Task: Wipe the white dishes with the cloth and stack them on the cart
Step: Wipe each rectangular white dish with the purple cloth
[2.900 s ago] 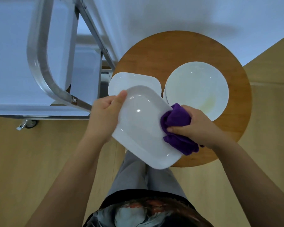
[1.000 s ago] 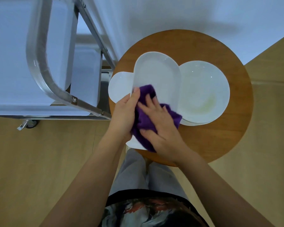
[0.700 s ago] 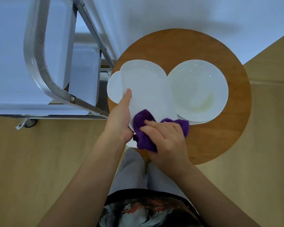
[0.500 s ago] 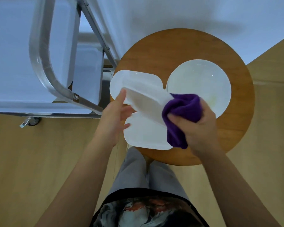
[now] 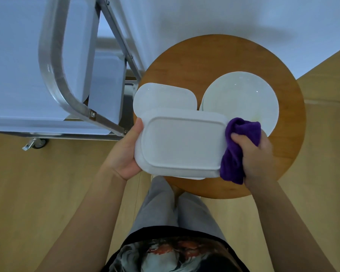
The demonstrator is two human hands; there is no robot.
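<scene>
A white rectangular dish (image 5: 182, 143) is held above the round wooden table (image 5: 220, 55), underside up. My left hand (image 5: 126, 152) grips its left edge. My right hand (image 5: 256, 156) grips a purple cloth (image 5: 237, 142) bunched against the dish's right edge. Under it lies another white rectangular dish (image 5: 163, 96) on the table. A stack of round white plates (image 5: 239, 97) sits to the right, with a faint yellowish smear near its lower rim.
A metal cart (image 5: 53, 79) with pale shelves and a tubular frame stands left of the table, a caster (image 5: 37, 143) on the wooden floor. A white wall runs behind the table. My legs are under the table's near edge.
The dish was wiped on its upper face, then flipped over; it now lies level with its underside up. My right hand with the cloth moved to its right edge.
</scene>
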